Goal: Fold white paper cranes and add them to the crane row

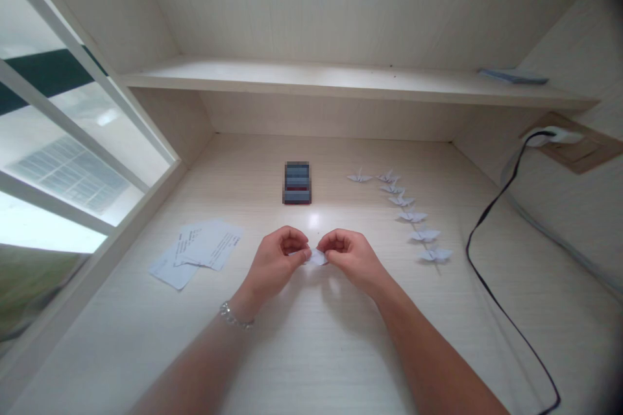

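Between my two hands is a small folded piece of white paper (318,257), just above or on the desk. My left hand (285,249) pinches its left side between thumb and fingers; a bracelet circles that wrist. My right hand (348,251) pinches the right side the same way. The fingertips cover much of the paper, so its exact shape is hidden. Several white paper cranes (413,216) stand in a curved row to the right of my right hand. Left of my left hand lie overlapping sheets of paper (209,243) with writing on them.
A dark, blurred-out rectangular object (296,183) lies beyond my hands. A black cable (491,292) runs from a wall socket (574,142) down the right side of the desk. A shelf (311,76) spans the back, with a flat bluish item (513,76) on it. White bars line the left side.
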Available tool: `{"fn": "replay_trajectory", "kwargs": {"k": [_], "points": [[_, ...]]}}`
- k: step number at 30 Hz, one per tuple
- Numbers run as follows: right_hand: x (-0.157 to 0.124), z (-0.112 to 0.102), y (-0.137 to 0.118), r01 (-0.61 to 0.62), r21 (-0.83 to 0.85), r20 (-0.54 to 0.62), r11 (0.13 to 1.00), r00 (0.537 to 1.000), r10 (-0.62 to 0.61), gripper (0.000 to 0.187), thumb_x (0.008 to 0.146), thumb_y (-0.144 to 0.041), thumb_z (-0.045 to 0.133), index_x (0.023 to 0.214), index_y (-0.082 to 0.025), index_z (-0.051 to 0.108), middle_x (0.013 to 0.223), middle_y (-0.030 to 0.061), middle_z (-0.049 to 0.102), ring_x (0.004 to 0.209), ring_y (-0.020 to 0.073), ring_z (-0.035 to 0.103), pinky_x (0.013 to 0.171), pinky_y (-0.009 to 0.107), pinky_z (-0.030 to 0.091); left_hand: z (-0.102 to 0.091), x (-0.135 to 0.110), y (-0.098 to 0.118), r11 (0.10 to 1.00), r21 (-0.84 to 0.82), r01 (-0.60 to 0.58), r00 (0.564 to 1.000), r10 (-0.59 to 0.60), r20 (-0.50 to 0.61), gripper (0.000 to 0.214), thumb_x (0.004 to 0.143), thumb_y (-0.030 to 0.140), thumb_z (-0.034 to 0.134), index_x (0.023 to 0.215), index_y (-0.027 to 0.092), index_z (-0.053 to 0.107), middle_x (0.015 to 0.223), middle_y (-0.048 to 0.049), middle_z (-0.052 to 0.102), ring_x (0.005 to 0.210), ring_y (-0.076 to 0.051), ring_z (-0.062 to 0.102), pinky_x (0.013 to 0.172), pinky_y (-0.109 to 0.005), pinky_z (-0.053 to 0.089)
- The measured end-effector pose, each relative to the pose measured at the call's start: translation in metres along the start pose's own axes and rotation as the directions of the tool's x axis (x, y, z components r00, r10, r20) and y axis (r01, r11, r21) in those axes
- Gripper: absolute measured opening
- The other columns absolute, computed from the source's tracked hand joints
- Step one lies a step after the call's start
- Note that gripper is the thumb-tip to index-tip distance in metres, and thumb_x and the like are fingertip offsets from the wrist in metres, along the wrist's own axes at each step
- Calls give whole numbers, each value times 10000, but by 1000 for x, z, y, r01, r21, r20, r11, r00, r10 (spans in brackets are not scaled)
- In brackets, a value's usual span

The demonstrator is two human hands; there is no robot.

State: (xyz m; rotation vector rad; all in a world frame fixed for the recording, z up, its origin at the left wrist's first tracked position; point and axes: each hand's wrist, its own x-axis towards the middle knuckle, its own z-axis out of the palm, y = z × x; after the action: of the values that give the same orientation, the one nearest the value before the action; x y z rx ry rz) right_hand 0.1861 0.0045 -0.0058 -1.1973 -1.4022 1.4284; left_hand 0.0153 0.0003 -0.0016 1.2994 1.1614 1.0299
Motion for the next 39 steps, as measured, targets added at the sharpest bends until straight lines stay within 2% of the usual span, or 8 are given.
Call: {"fn": "replay_trajectory", "kwargs": {"k": [3,10,17,20,23,29,35,39], "points": [[1,0,1,0,47,-11,999,1000,1,134,644,-172,583,777,-169,599,709,11,618,642,142,575,606,270,463,-2,1,0,1000,3,-4,1000,4,-13,167,654,217,662,785,156,579,762,-41,643,706,-153,612,651,-273,491],[-2,2,-2,42,-108,-8,993,999,-43,52,661,-161,573,711,-176,578,657,-11,574,597,118,516,548,238,402,0,-1,-3,995,91,-36,998,32,47,97,689,181,610,784,162,602,764,-36,644,708,-144,606,653,-259,483],[0,-2,-2,20,-38,-15,999,1000,-21,74,635,-142,582,702,-172,569,658,-12,578,595,118,520,549,236,401,-4,2,-1,999,32,19,997,-21,69,174,661,73,559,805,149,621,815,-58,673,759,-153,628,700,-262,489],[0,-2,-2,32,-40,-31,999,999,-34,74,640,-132,578,703,-169,566,657,-13,575,592,114,517,548,232,399,-2,1,0,1000,10,29,998,-30,60,177,681,129,586,853,150,618,819,-61,672,763,-162,628,692,-273,496],[0,-3,0,39,-52,-36,998,999,-41,76,637,-121,577,698,-166,567,651,-13,575,587,112,514,544,230,395,1,0,1,999,39,25,998,-27,60,125,689,193,620,804,144,617,771,-51,662,715,-151,616,665,-266,492],[1,-4,5,9,-22,9,1000,1000,-9,115,638,-98,549,729,-163,577,662,-7,583,602,120,536,561,240,411,-1,0,3,997,79,15,999,-19,44,94,685,176,627,770,139,607,751,-42,655,697,-141,608,657,-253,484],[-2,2,-1,21,-111,3,994,1000,-20,100,663,-146,572,759,-173,566,682,-11,577,622,120,530,560,235,409,1,-3,0,989,139,-45,996,35,78,71,711,166,598,780,155,608,763,-38,653,710,-141,608,669,-259,485],[-2,1,0,24,-144,15,989,1000,-22,107,648,-100,539,722,-172,569,653,-19,565,589,107,505,524,221,379,0,-2,-2,991,130,-44,997,35,74,79,700,151,608,778,156,603,768,-35,649,715,-136,607,676,-254,484]]}}
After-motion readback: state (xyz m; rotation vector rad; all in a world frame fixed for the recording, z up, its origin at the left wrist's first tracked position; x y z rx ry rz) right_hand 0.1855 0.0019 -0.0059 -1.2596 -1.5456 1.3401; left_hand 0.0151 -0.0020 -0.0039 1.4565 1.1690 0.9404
